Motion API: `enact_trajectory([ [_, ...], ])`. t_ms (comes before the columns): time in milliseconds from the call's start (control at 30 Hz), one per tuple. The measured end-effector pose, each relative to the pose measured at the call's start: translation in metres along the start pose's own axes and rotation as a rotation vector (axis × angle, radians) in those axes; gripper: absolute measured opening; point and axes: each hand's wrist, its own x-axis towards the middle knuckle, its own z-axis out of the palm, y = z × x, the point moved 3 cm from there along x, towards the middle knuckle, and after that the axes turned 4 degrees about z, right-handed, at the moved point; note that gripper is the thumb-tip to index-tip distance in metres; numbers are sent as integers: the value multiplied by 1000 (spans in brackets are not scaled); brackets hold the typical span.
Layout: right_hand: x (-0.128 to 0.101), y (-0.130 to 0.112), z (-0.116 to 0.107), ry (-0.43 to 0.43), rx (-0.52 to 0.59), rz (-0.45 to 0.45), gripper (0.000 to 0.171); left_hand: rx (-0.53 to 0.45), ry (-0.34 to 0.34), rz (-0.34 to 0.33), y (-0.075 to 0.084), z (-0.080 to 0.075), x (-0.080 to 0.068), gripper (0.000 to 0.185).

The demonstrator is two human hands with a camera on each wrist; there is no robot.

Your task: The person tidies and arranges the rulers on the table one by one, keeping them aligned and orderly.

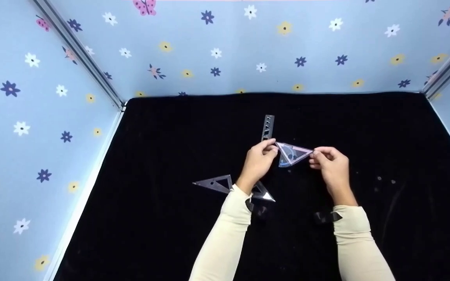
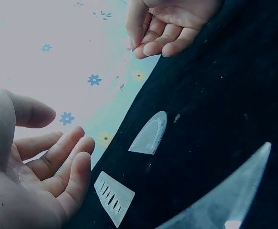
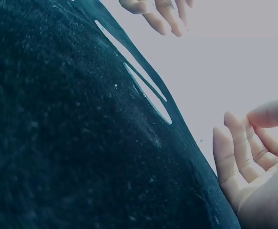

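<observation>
In the head view, my right hand (image 1: pixel 332 166) pinches one corner of a small clear set square (image 1: pixel 301 149) with pinkish edges between thumb and fingertips. At its opposite corner, my left hand (image 1: pixel 258 160) has its fingertips right at the tip. The left wrist view shows my left hand (image 2: pixel 48 162) with thumb and fingers apart and loosely bent, while my right hand (image 2: pixel 172 28) pinches above. Below the set square lies a bluish clear protractor (image 1: pixel 285 164), partly overlapped by it. Beyond the left hand is a clear ruler (image 1: pixel 268 127) with cutouts, its near end hidden.
A larger clear set square (image 1: pixel 211 184) lies on the black cloth (image 1: pixel 162 226), crossed by the left forearm. Flowered light-blue panels (image 1: pixel 240 50) stand at the back and sides. Dark straps circle both wrists.
</observation>
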Motion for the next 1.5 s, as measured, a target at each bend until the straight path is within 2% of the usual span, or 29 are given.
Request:
enact_trajectory([
  [300,-3,-7,-1,-12,-18,-22,15,-36,17,45,4,-4,-16,36],
  [467,-6,-10,1,-15,-24,-19,6,-98,22,77,5,-7,-26,37],
  [633,-7,-12,4,-28,4,-31,9,-164,27,104,4,-8,-36,38],
  [767,-7,-12,6,-38,27,-56,14,-216,27,105,4,-9,-43,38],
  [900,-8,-13,7,-56,24,-82,10,-235,47,98,4,-10,-49,38],
  [1200,-10,-15,5,-78,27,-91,25,-271,53,109,32,-16,-65,40],
  [1433,-11,-22,2,-92,20,-81,25,-246,44,121,-4,-6,-57,38],
  [1500,-12,-23,3,-100,20,-89,26,-237,47,135,-4,-6,-57,39],
])
